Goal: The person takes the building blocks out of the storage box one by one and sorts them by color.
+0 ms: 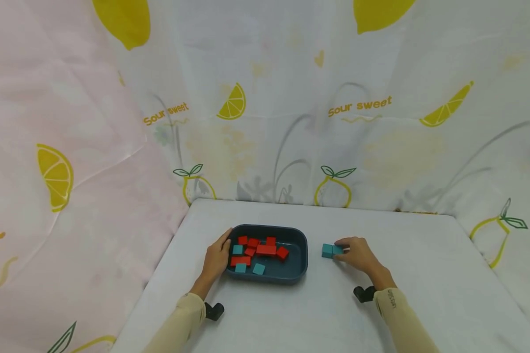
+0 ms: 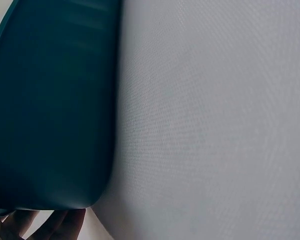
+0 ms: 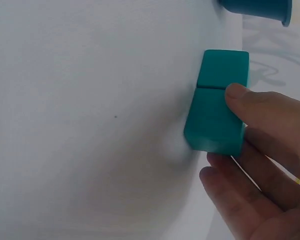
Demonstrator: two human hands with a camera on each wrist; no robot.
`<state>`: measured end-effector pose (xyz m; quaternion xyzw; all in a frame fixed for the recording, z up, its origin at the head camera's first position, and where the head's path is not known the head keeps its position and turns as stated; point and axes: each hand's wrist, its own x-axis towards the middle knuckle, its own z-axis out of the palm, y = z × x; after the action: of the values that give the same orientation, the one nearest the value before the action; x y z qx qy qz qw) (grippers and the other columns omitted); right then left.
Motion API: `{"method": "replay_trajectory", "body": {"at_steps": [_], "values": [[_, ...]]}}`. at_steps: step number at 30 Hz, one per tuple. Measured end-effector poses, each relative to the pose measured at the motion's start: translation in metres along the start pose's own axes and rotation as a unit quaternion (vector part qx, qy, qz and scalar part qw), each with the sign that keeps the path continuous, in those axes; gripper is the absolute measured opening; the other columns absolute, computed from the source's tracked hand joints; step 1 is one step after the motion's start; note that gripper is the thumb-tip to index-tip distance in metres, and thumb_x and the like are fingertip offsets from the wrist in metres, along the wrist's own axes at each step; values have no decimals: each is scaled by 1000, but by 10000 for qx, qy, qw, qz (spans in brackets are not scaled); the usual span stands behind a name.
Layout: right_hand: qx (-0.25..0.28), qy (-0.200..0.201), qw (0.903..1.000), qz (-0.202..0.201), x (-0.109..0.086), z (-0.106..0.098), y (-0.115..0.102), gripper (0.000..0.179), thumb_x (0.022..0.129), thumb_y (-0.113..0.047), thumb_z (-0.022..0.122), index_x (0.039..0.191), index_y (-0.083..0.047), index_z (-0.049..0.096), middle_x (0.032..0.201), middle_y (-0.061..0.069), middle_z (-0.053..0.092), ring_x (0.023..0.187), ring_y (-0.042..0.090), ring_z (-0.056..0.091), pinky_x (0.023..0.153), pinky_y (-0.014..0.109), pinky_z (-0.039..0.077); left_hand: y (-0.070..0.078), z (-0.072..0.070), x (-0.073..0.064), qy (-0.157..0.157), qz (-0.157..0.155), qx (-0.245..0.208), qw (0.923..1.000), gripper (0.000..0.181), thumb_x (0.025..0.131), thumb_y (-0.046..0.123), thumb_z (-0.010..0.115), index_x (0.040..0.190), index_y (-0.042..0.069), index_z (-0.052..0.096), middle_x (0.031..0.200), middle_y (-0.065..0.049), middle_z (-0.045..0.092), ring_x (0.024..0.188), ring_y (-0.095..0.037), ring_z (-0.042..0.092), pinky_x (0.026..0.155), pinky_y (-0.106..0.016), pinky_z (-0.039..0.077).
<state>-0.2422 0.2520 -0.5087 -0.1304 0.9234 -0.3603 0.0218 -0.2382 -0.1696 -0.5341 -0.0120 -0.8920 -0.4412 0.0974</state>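
Nearest the lens in the head view, your pale sleeves [image 1: 404, 318] reach forward over the white table [image 1: 424, 260]. Your left hand [image 1: 217, 257] rests against the left end of the dark blue tray [image 1: 304, 262], where red blocks [image 1: 266, 250] and a few teal ones [image 1: 258, 268] lie. Your right hand [image 1: 357, 253] pinches a teal block [image 1: 337, 250] just right of the tray, its left side touching a second teal block [image 1: 327, 251]. You have bare tabletop around that pair; the table's far edge lies behind the tray, near the printed curtain [image 1: 282, 147]. From the left wrist, your fingers touch the tray's outer end wall (whether they curl round its rim, you cannot tell). From the right wrist, your thumb presses close to the seam, fingers on the opposite side. The step in hand seems to be handling that pair; your next move probably calls for a steady pinch, minding the seam and the tray's raised rim.
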Motion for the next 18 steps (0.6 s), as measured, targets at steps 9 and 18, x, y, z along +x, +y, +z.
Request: {"method": "replay_trajectory", "body": {"at_steps": [9, 18], "values": [[53, 426, 9966, -702, 10, -9, -23, 34, 84, -10, 75, 113, 7, 68, 113, 19, 68, 106, 36, 63, 89, 47, 54, 2, -1, 0, 50, -5, 49, 10000, 41, 105, 17, 45, 146, 13, 48, 144, -11, 49, 133, -31, 45, 110, -50, 34], [71, 352, 9899, -1370, 28, 7, -76, 38, 80, -12, 81, 112, 5, 69, 109, 15, 70, 102, 31, 66, 86, 40, 56, 2, 0, -1, 57, 20, 24, 10000, 41, 105, 18, 45, 145, 13, 48, 144, -10, 50, 134, -30, 44, 110, -49, 34]]}}
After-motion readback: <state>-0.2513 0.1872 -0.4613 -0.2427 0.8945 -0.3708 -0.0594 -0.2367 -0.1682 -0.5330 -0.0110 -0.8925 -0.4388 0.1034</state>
